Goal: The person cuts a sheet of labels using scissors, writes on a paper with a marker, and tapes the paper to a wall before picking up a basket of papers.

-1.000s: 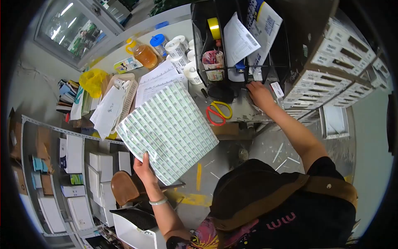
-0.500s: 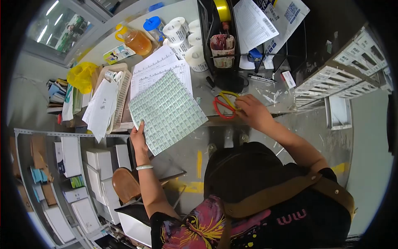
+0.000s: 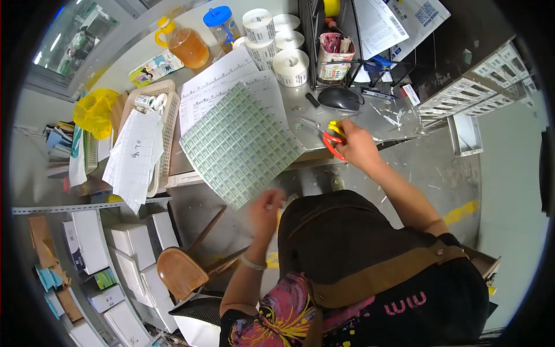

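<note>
Head view: right hand (image 3: 361, 148) holds looped scissors (image 3: 328, 139), left hand (image 3: 266, 213) beside gridded sheet (image 3: 240, 147).

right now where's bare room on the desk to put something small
A small patch of desk between the printed papers, label rolls, mouse and scissors. Crowded: the back, with jug and cup, and right of the mouse, with paper scraps.

Could pass between right hand (image 3: 357, 146) and left hand (image 3: 266, 213), was blocked beyond the right hand by a black mouse (image 3: 340, 99), then a wire rack (image 3: 307, 34), met a chair (image 3: 180, 273) left of the left hand.
</note>
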`<state>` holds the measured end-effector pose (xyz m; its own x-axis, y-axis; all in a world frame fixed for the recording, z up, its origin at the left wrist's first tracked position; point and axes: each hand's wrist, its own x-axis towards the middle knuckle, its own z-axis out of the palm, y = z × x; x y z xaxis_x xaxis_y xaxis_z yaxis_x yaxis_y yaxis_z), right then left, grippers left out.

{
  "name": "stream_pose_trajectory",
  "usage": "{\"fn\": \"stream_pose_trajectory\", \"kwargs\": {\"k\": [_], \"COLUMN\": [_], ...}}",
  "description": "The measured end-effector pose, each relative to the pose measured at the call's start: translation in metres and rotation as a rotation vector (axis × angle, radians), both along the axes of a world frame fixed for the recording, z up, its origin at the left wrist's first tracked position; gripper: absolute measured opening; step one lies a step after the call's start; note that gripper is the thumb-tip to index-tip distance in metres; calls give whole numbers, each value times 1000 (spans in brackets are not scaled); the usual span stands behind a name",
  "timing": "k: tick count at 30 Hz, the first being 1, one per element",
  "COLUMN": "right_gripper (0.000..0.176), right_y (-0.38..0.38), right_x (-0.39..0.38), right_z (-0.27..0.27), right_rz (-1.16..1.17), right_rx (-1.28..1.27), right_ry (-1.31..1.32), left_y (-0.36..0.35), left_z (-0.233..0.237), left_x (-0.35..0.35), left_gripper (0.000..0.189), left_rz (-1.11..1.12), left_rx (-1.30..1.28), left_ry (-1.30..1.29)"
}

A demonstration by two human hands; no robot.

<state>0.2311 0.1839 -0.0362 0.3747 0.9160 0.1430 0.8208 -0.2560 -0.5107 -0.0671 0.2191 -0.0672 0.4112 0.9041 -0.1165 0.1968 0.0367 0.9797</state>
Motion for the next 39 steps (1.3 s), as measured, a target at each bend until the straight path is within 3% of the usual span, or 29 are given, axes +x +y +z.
{"fn": "stream_pose_trajectory", "kwargs": {"k": [1,3,6,9,10,13,16,27,30,33,39], "right_gripper": [32,32,38,32,38,40,52,60,60,59,59], "right_y": [-9,-28,-61,-71,-77,-79,-78,-55,-52,-50,-55], "right_x": [-6,-20,-36,-54,-58,-62,-67,-88,-88,-88,-89], "right_z": [4,16,2,24,13,8,13,13,13,14,8], "right_rz": [-17,-57,113,-82,-45,-86,-85,-81,-91,-105,-66], "right_rx": [-64,-190,-188,-409,-409,-539,-654,-586,-589,-613,-681], "right_ry": [129,391,612,1339,1413,1250,1081,1080,1060,1050,1015], "left_y": [-10,-13,-1,9,10,13,14,8,8,8,3], "left_z": [-4,-19,-13,-18,-21,-26,-24,-17,-15,-16,-25], "left_x": [11,35,68,84,87,91,91,88,83,76,70], "left_gripper": [16,18,16,10,10,9,8,23,26,26,20], "left_rz": [-97,22,247,303,312,350,390,393,379,395,440], "left_rx": [-222,-651,-918,-880,-854,-791,-771,-709,-793,-848,-792], "left_ry": [-66,-246,-583,-736,-748,-759,-741,-736,-789,-894,-800]}}
